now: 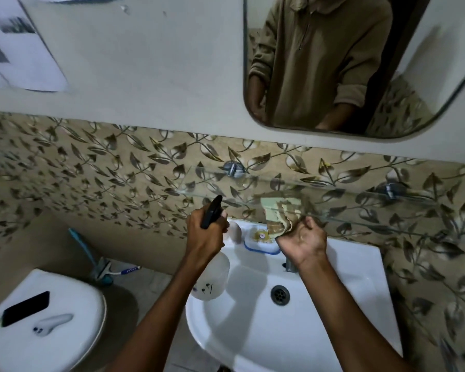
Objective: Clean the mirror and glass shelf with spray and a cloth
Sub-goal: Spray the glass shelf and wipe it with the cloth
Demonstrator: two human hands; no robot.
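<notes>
Over the basin, the right hand (302, 241) holds a cloth (278, 217) in a closed grip against the glass shelf (333, 196) (long axis left-right, just above), while the left hand (206, 229) clasps the spray bottle (212, 277) alongside.

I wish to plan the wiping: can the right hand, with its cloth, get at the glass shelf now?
Probably yes. The right hand grips the cloth just at the front edge of the glass shelf, nothing stands between them, and the shelf surface near it looks bare.
</notes>
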